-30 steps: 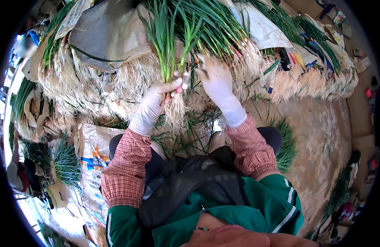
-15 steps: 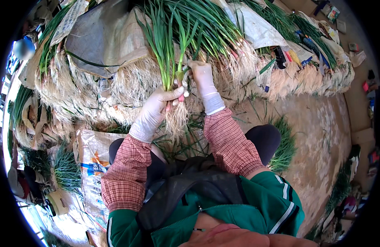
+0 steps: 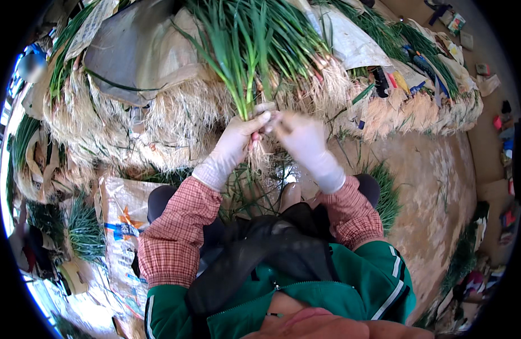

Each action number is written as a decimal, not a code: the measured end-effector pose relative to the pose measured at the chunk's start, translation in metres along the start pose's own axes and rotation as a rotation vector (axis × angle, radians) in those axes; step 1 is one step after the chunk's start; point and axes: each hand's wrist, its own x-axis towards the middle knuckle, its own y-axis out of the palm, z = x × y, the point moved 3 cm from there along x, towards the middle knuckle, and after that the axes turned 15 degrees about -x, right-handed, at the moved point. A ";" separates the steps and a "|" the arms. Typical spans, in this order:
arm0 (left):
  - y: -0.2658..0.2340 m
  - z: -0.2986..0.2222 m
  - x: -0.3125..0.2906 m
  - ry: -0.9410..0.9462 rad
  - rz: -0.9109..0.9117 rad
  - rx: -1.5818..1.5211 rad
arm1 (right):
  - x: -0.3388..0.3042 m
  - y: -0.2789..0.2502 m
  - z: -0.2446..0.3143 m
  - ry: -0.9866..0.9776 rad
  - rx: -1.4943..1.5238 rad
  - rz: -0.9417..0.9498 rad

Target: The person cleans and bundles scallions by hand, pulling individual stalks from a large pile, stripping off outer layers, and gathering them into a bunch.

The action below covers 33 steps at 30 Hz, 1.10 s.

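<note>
- Across the upper frame, a heap of rooted green onions (image 3: 184, 116) is cut off by the top edge and partly hidden under pale sheets (image 3: 359, 45).
- At the lower left lies a printed white sack (image 3: 123, 195); its contents cannot be seen.
- At upper centre, a small bunch of green onions (image 3: 242, 93), roots down, is gripped by the gloved left hand (image 3: 235, 141).
- Beside it, the right hand (image 3: 306, 141) blurs; I cannot tell whether it grips.

upright green stalks (image 3: 239, 91), pale roots (image 3: 260, 160) below
</note>
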 end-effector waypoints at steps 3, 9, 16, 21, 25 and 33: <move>-0.021 0.007 0.012 0.005 -0.072 0.156 | -0.009 0.029 -0.004 0.569 0.939 0.271; -0.021 0.001 0.001 0.171 -0.234 0.151 | 0.038 0.067 0.029 0.614 1.106 0.051; -0.035 -0.020 -0.004 0.104 -0.151 0.376 | 0.029 0.066 0.033 0.282 0.836 -0.041; -0.037 -0.039 -0.014 0.130 -0.170 0.293 | 0.017 0.067 0.015 0.388 0.467 0.036; -0.035 -0.063 -0.027 0.182 -0.188 0.310 | -0.008 0.070 -0.004 -0.059 0.263 0.419; -0.027 -0.028 -0.008 0.083 -0.077 0.106 | 0.014 0.038 -0.024 0.406 -0.043 0.211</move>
